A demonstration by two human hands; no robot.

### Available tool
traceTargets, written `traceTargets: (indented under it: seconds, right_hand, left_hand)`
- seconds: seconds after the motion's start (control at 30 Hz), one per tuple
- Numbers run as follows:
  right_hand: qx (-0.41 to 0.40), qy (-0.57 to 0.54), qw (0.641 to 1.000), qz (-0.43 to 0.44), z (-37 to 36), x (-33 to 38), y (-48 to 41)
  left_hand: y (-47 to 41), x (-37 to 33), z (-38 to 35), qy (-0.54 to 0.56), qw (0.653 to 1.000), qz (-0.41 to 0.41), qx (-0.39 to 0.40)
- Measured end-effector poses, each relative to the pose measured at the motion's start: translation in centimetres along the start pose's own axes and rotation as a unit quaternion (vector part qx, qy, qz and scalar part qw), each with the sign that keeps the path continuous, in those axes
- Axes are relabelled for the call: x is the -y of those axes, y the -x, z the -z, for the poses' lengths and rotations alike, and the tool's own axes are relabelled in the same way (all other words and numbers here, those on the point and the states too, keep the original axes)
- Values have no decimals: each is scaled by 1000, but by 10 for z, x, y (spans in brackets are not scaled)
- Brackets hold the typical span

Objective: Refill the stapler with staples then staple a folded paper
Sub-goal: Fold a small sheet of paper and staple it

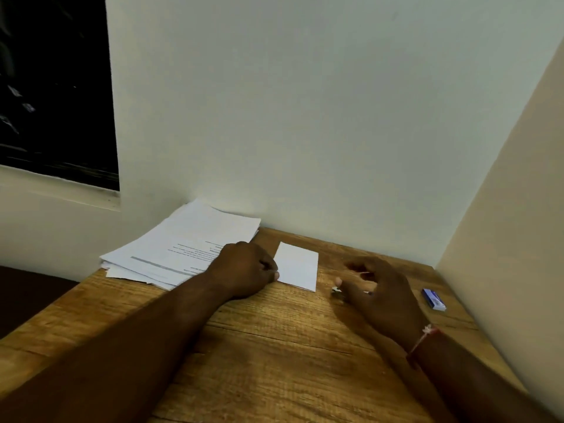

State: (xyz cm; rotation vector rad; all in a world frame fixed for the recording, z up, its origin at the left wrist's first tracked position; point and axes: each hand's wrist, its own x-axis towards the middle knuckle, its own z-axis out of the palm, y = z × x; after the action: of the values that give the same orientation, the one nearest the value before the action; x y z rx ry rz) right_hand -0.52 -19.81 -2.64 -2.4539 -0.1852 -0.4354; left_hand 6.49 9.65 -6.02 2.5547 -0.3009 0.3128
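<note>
A white folded paper [299, 265] lies flat on the wooden table [274, 346], near the back wall. My left hand [247, 270] is curled at the paper's left edge, thumb and fingers pinching that edge. My right hand [375, 294] hovers low to the right of the paper with loosely curled, spread fingers. Under it only the small metal tip of the stapler [335, 290] shows, just below the thumb; the rest is hidden by the palm. I cannot tell whether the thumb touches it. A small blue staple box [434, 299] lies further right.
A loose stack of printed sheets [183, 245] sits at the table's back left corner, against the wall. White walls close in the table at the back and on the right. A dark window [55, 87] is at upper left.
</note>
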Motion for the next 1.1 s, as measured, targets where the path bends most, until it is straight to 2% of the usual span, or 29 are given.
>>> traceTargets:
  seconds: [0.1, 0.23, 0.3, 0.6, 0.67, 0.8, 0.83, 0.9, 1.0, 1.1]
  right_hand:
    - [85, -53, 987, -124, -17, 32, -36]
    - [174, 99, 964, -173, -41, 57, -84]
    - [199, 115, 953, -197, -52, 65, -97]
    - [246, -28, 913, -324, -61, 58, -120]
    - [222, -47, 923, -309, -64, 54, -119]
    - [139, 5, 975, -174, -55, 51, -106]
    - [113, -15, 982, -150, -48, 48, -99]
    - [59, -122, 983, -125, -32, 44, -76]
    - [30, -275, 956, -101, -6, 40, -28]
    - [38, -353, 927, -123, 1, 28, -2]
  left_hand:
    - [-3, 3, -3, 35, 999, 2, 2]
    - [-4, 8, -6, 55, 998, -1, 4]
    - [-5, 9, -5, 40, 999, -7, 9]
    - [-5, 1, -3, 15, 1000, -11, 19]
    - [-4, 1, -3, 11, 1000, -12, 12]
    - [-3, 3, -1, 84, 995, -6, -58]
    - [-3, 2, 1, 118, 989, 1, -86]
    - [-4, -2, 4, 216, 968, 30, -125]
    - [1, -19, 6, 393, 916, 50, -68]
    - [14, -37, 2, 477, 879, 17, 19]
